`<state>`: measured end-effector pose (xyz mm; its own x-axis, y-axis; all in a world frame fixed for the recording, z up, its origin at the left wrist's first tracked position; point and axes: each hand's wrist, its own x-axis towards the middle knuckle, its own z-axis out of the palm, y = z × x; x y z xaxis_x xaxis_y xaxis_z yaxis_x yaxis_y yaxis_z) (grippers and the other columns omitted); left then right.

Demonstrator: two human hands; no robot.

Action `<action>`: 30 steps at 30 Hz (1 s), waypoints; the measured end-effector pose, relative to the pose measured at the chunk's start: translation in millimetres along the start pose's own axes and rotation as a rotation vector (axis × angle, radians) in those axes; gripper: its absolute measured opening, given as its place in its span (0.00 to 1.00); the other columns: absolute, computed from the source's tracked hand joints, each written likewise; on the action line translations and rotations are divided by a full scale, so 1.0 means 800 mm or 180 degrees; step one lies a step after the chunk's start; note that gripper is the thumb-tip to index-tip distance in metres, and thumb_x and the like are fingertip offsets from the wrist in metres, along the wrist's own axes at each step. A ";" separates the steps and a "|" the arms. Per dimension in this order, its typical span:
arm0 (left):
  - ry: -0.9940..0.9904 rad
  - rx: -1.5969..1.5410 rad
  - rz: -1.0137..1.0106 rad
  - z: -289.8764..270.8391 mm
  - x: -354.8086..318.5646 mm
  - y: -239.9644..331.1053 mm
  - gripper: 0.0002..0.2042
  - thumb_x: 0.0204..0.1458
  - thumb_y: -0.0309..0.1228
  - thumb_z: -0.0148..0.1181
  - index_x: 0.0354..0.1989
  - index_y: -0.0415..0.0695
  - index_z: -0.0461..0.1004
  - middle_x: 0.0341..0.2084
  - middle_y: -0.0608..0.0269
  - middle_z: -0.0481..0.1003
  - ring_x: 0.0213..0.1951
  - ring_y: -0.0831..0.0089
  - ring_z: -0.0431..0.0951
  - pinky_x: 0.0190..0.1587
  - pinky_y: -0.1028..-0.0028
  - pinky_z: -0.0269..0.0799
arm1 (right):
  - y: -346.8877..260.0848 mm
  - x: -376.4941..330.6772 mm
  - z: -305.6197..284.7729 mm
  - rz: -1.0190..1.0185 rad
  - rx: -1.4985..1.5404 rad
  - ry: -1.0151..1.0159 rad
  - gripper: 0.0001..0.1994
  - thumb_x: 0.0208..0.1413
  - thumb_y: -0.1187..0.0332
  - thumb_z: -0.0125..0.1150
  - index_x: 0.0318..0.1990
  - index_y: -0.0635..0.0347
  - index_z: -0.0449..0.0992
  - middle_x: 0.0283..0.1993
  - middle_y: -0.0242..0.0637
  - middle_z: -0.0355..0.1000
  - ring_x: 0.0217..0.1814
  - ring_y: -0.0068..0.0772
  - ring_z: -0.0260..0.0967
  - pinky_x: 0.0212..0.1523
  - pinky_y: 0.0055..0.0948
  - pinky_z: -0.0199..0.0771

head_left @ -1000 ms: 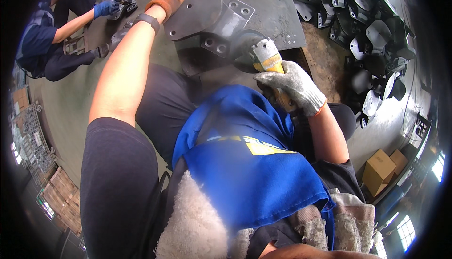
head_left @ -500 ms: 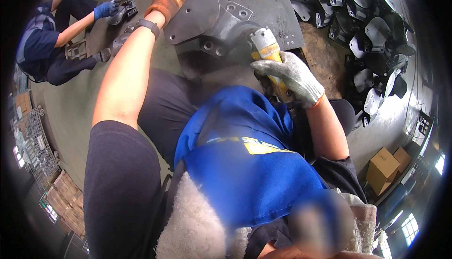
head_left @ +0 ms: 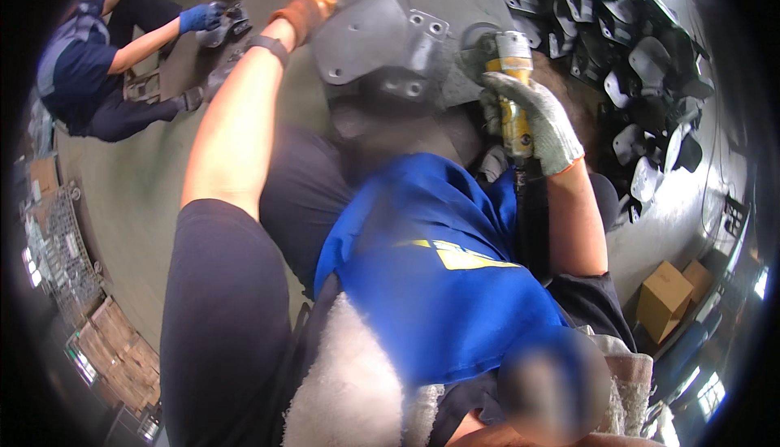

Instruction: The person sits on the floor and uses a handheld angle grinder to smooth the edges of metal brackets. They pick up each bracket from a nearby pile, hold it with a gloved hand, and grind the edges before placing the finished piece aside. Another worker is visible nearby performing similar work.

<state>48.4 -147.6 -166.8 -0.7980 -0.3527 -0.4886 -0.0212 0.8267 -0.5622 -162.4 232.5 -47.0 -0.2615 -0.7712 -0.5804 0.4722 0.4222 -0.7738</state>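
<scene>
Top centre of frame: grey metal bracket (head_left: 382, 45), left hand (head_left: 305, 10) in orange glove gripping its upper-left edge. Right hand (head_left: 532, 118), grey glove, fingers wrapped tight round yellow grinder (head_left: 510, 94), just right of bracket. Upper left: co-worker (head_left: 97, 82) seated on floor.

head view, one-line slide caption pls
Left hand in an orange glove steadies a grey metal plate while the right hand grips a yellow grinder.
</scene>
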 end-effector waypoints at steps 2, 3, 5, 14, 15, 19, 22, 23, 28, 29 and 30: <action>0.0207 0.0143 -0.0034 -0.044 -0.036 -0.006 0.17 0.60 0.32 0.57 0.58 0.49 0.76 0.47 0.65 0.83 0.49 0.69 0.83 0.54 0.70 0.76 | -0.006 0.006 -0.007 0.0134 -0.0011 0.0146 0.14 0.61 0.59 0.69 0.45 0.59 0.80 0.31 0.32 0.77 0.25 0.22 0.73 0.28 0.21 0.73; 0.0282 0.0029 -0.0204 -0.049 -0.054 -0.011 0.16 0.60 0.31 0.56 0.56 0.49 0.77 0.46 0.67 0.83 0.48 0.71 0.83 0.53 0.71 0.76 | -0.006 0.008 0.001 0.0022 0.0182 0.0212 0.13 0.61 0.60 0.70 0.44 0.60 0.80 0.30 0.33 0.77 0.24 0.24 0.73 0.28 0.22 0.73; 0.0414 -0.0545 -0.0709 0.008 -0.085 -0.044 0.16 0.59 0.32 0.60 0.55 0.47 0.78 0.45 0.64 0.84 0.47 0.69 0.84 0.52 0.71 0.77 | 0.008 0.030 -0.007 -0.0033 0.0076 0.0118 0.15 0.59 0.59 0.71 0.46 0.60 0.80 0.32 0.33 0.78 0.25 0.24 0.74 0.29 0.22 0.75; 0.0960 -0.4136 -0.4088 0.099 -0.261 -0.094 0.17 0.66 0.39 0.56 0.45 0.36 0.81 0.35 0.52 0.82 0.36 0.60 0.80 0.40 0.61 0.75 | 0.029 0.069 0.023 0.0076 -0.0251 0.0284 0.19 0.58 0.55 0.73 0.48 0.59 0.81 0.30 0.29 0.75 0.24 0.21 0.72 0.26 0.21 0.73; 0.0764 -0.4891 -0.4650 0.065 -0.236 -0.089 0.18 0.63 0.41 0.58 0.44 0.35 0.81 0.39 0.49 0.83 0.39 0.58 0.82 0.42 0.60 0.76 | 0.023 0.065 0.025 0.0137 -0.0236 0.0451 0.19 0.58 0.55 0.73 0.47 0.59 0.81 0.30 0.29 0.75 0.24 0.21 0.72 0.25 0.22 0.73; 0.0156 -0.5009 -0.4609 0.142 -0.216 -0.072 0.24 0.53 0.48 0.64 0.41 0.34 0.82 0.43 0.45 0.83 0.43 0.58 0.84 0.45 0.58 0.76 | 0.014 0.062 0.029 0.0284 -0.0294 0.0170 0.16 0.61 0.61 0.70 0.51 0.60 0.78 0.33 0.30 0.75 0.25 0.24 0.73 0.27 0.23 0.75; 0.0364 -0.5807 -0.4924 0.204 -0.179 -0.027 0.24 0.57 0.46 0.59 0.48 0.34 0.81 0.46 0.49 0.83 0.45 0.61 0.83 0.47 0.59 0.78 | 0.012 0.061 0.026 0.0190 -0.0564 0.0283 0.15 0.62 0.60 0.67 0.49 0.60 0.79 0.32 0.30 0.75 0.26 0.22 0.72 0.27 0.21 0.71; 0.0204 -0.6202 -0.5123 0.243 -0.179 -0.009 0.25 0.59 0.46 0.58 0.51 0.34 0.79 0.46 0.52 0.83 0.45 0.61 0.83 0.47 0.60 0.79 | 0.005 0.056 0.034 0.0143 -0.0559 0.0146 0.16 0.63 0.58 0.66 0.49 0.60 0.79 0.31 0.29 0.75 0.26 0.21 0.71 0.28 0.21 0.70; 0.1161 -0.7830 -0.5188 0.359 -0.175 0.122 0.26 0.59 0.49 0.59 0.54 0.38 0.79 0.48 0.55 0.80 0.46 0.62 0.80 0.50 0.60 0.76 | 0.015 0.061 0.010 -0.0188 -0.1504 0.0118 0.15 0.63 0.55 0.65 0.41 0.58 0.81 0.30 0.30 0.76 0.28 0.20 0.72 0.31 0.21 0.71; 0.1070 -0.7899 -0.5167 0.366 -0.175 0.136 0.26 0.59 0.49 0.59 0.54 0.38 0.79 0.48 0.55 0.80 0.46 0.62 0.80 0.50 0.60 0.76 | 0.020 0.062 0.003 -0.0146 -0.1523 0.0147 0.15 0.62 0.55 0.66 0.39 0.58 0.81 0.30 0.30 0.76 0.28 0.20 0.72 0.32 0.21 0.71; 0.0954 -0.7945 -0.5115 0.368 -0.168 0.148 0.26 0.59 0.49 0.59 0.54 0.38 0.79 0.49 0.56 0.80 0.46 0.62 0.80 0.50 0.60 0.76 | 0.014 0.060 0.008 0.0352 -0.1029 0.0352 0.15 0.61 0.55 0.67 0.38 0.58 0.81 0.30 0.29 0.76 0.28 0.20 0.72 0.32 0.21 0.71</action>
<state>330.1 -131.1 -364.1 0.2131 -0.7360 -0.6426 -0.0580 -0.6661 0.7437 -164.5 197.0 -82.0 -0.3215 -0.6636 -0.6755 0.2168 0.6428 -0.7347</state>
